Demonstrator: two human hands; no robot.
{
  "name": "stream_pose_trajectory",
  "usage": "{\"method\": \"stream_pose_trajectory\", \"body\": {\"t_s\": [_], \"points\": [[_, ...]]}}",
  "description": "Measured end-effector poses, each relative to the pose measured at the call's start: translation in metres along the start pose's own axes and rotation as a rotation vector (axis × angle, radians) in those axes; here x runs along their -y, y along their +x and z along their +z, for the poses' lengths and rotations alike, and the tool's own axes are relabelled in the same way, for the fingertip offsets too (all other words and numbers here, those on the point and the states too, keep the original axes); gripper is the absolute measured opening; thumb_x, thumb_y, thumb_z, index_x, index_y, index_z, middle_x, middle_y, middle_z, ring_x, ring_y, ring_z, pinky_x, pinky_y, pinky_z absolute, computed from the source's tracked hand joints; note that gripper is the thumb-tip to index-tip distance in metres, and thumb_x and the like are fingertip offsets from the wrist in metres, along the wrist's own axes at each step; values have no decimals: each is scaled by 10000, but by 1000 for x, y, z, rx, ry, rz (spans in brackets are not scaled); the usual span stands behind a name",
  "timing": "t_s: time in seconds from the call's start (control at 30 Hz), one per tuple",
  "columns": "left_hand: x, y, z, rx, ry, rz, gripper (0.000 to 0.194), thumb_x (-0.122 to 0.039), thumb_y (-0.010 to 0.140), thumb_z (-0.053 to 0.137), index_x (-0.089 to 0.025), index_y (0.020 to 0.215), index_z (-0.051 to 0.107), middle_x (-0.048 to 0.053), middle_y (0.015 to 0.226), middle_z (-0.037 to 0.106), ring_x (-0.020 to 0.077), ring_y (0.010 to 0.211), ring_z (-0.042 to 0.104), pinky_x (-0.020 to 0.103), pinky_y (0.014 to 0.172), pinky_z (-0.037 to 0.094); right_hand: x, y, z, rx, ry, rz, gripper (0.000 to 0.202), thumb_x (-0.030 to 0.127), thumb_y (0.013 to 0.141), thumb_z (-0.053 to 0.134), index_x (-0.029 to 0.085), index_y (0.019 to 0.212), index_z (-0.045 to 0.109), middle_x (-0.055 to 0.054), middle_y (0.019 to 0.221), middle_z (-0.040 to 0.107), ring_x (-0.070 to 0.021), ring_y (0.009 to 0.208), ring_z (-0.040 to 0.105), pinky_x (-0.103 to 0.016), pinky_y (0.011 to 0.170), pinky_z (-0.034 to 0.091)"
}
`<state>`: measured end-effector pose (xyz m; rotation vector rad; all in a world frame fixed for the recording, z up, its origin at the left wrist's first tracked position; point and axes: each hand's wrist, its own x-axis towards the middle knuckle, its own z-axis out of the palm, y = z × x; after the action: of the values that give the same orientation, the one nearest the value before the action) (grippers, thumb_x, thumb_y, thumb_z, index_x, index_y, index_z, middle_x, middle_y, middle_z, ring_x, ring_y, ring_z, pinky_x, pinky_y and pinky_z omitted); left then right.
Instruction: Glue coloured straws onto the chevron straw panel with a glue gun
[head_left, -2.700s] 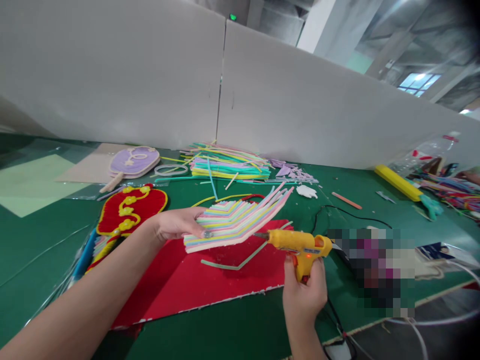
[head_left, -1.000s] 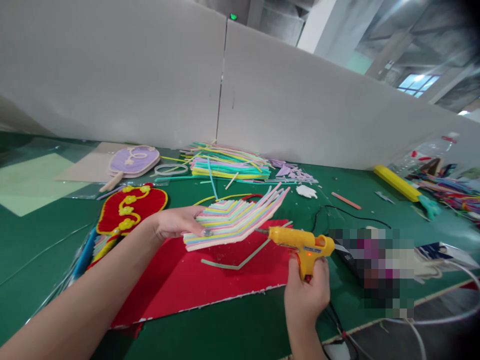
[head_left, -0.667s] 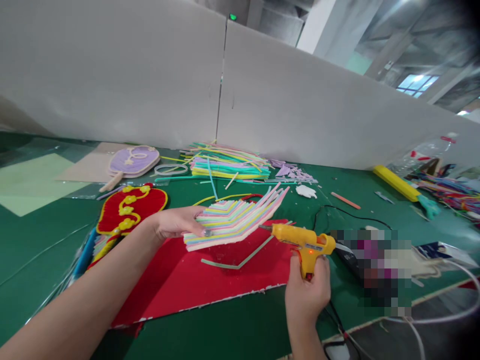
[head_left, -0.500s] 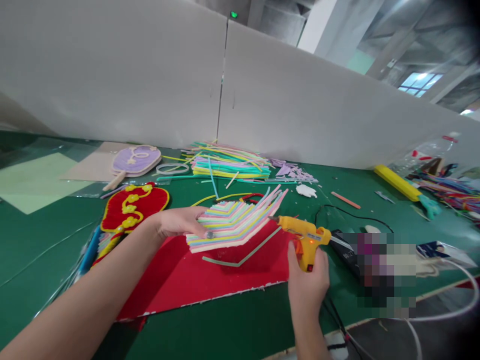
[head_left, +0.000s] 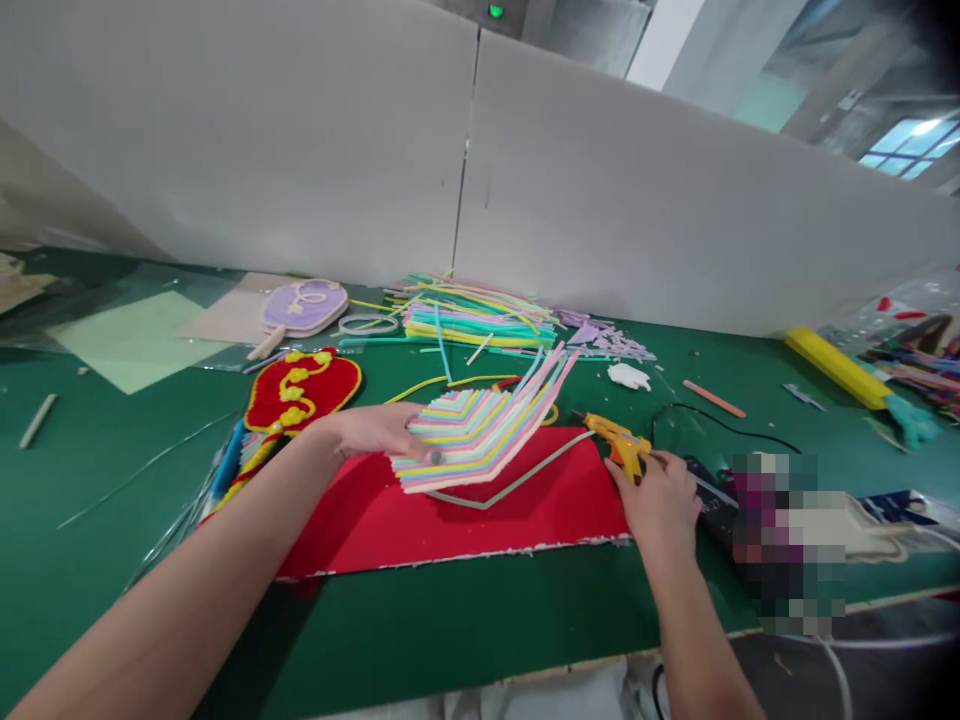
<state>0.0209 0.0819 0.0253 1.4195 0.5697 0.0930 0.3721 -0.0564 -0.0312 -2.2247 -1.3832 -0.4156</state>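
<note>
My left hand [head_left: 386, 432] grips the left side of a striped panel of pastel pipe cleaners [head_left: 469, 440], bent in a V with loose ends sticking up at the right. The thumb lies on top; the other fingers are mostly hidden behind the panel. My right hand [head_left: 660, 495] is closed around the handle of a yellow hot glue gun [head_left: 619, 437], which lies low over the table with its nozzle toward the left. Under the panel is a red sheet [head_left: 540, 515] with a ragged edge. A pale green bent pipe cleaner [head_left: 517, 483] rests on this sheet.
Behind the panel lies a pile of pastel pipe cleaners [head_left: 480, 325] with purple scraps [head_left: 607, 338]. A red fan shape [head_left: 330, 385] and a purple fan [head_left: 304, 308] are at the left. A dark box [head_left: 709, 490] and a black cord [head_left: 739, 435] sit at the right.
My right hand has lowered the glue gun away from the panel, to the right, down toward the table. My left hand still holds the panel. The camera view has shifted slightly left.
</note>
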Motion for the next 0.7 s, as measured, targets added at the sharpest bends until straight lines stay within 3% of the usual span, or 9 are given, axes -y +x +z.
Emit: {"method": "stream_pose_trajectory", "body": {"t_s": [0.07, 0.1, 0.2, 0.27, 0.53, 0.7], "points": [[0, 1, -1, -6, 46, -28, 538, -395, 659, 795, -214, 1144, 647, 26, 1152, 694, 225, 1071, 614, 333, 963, 446, 18, -6, -8, -33, 111, -158, 377, 461, 869, 528, 139, 1004, 671, -185, 1101, 574, -324, 986, 545, -492, 801, 470], [0, 1, -2, -7, 66, -43, 519, -400, 668, 789, -218, 1135, 652, 21, 1149, 696, 221, 1072, 613, 330, 966, 444, 28, -10, -12, 16, 249, -284, 313, 407, 892, 519, 158, 987, 682, -152, 1059, 588, -283, 982, 563, -453, 841, 481], [-1, 3, -4, -4, 98, -76, 527, -414, 660, 792, -232, 1134, 650, 9, 1166, 690, 215, 1093, 601, 321, 973, 440, 58, -21, -16, 353, 569, -574, 194, 295, 920, 513, 238, 1009, 676, -63, 1035, 616, -183, 971, 602, -324, 881, 506], [-3, 3, -6, -9, 119, -93, 563, -421, 632, 808, -235, 1139, 645, 5, 1150, 697, 217, 1103, 595, 327, 984, 432, 71, -26, -14, 463, 598, -665, 192, 246, 925, 506, 234, 1045, 654, -58, 1056, 614, -171, 992, 599, -293, 868, 516], [-6, 0, -6, -45, 186, -168, 562, -446, 631, 795, -218, 1123, 646, 23, 1131, 703, 224, 1077, 604, 331, 944, 457, 80, -18, -13, 397, 435, -1100, 231, 130, 951, 389, 149, 989, 616, -102, 990, 634, -181, 866, 588, -311, 759, 519], [-5, 10, -2, 17, 367, -172, 510, -454, 619, 784, -212, 1055, 676, 6, 1051, 723, 227, 1009, 614, 299, 866, 479, 78, -16, -34, 352, 536, -1135, 271, 126, 965, 348, 144, 968, 619, -100, 970, 651, -159, 882, 599, -276, 747, 515]]}}
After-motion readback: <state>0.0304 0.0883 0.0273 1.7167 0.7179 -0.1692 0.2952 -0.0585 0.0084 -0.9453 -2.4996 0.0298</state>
